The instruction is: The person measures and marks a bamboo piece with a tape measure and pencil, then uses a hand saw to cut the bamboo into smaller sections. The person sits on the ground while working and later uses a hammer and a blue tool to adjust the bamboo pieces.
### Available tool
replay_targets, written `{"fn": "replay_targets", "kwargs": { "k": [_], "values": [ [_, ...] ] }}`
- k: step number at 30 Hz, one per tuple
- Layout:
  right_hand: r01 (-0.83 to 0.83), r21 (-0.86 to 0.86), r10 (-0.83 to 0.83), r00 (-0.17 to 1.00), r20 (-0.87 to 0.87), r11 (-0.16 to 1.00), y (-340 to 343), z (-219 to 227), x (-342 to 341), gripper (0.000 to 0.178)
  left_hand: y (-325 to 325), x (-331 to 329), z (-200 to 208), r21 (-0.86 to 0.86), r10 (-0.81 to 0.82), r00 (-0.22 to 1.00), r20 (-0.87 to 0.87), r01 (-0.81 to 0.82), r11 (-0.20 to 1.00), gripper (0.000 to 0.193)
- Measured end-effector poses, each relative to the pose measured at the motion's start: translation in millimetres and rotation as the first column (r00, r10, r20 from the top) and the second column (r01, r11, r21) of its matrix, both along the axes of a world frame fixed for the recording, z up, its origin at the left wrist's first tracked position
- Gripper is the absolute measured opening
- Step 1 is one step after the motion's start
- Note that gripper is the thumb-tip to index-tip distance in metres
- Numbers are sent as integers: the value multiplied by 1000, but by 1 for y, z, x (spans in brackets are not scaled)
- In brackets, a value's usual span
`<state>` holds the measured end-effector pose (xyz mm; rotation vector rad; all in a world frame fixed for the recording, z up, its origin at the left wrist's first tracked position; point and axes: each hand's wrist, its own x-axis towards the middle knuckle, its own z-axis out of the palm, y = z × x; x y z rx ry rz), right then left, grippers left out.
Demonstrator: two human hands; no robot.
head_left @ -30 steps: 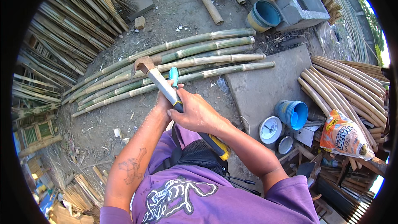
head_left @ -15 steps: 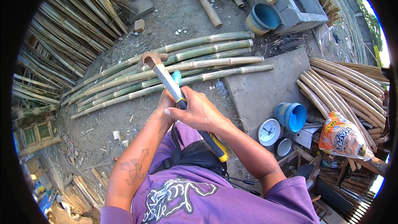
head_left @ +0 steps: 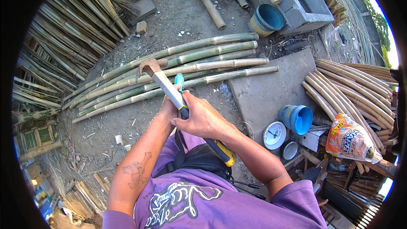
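Observation:
A claw hammer [head_left: 166,87] with a rusty head, a grey metal neck and a black-and-yellow grip slants across in front of me. My right hand [head_left: 203,116] is closed around its grip, and the yellow butt end points down toward my waist. Behind the hammer, my left hand [head_left: 170,107] is closed on a turquoise-ended object [head_left: 179,80]. Only the rounded top of that object shows; its lower part and most of my left fingers are hidden. Beyond the hammer head, several green and tan bamboo poles [head_left: 212,66] lie side by side on the ground.
Bundled bamboo strips [head_left: 78,17] stand at the far left. To the right are a concrete slab [head_left: 267,97], a blue bucket [head_left: 292,116], a white paint tub [head_left: 274,135], stacked bamboo poles [head_left: 339,89] and an orange-and-white sack [head_left: 347,138]. A dark bucket [head_left: 268,19] stands near concrete blocks.
The hammer head has tipped slightly left and down. Both hands keep their hold, and the turquoise end has shifted only a little.

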<state>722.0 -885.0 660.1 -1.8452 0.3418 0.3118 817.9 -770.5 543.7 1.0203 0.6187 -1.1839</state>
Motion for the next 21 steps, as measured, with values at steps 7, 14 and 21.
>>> {"fn": "replay_targets", "kwargs": {
  "k": [7,14,21],
  "values": [
    [-1,-48,2,1000,20,999,-2,3,1,42,-4,1,-13,74,63,997,46,-67,995,42],
    [20,5,-19,999,-37,1000,0,5,5,46,-5,0,-8,75,139,987,75,-144,987,41],
    [-9,-43,8,1000,-22,999,-1,9,6,57,-8,3,-2,77,155,988,18,-155,985,42]
  ]
}}
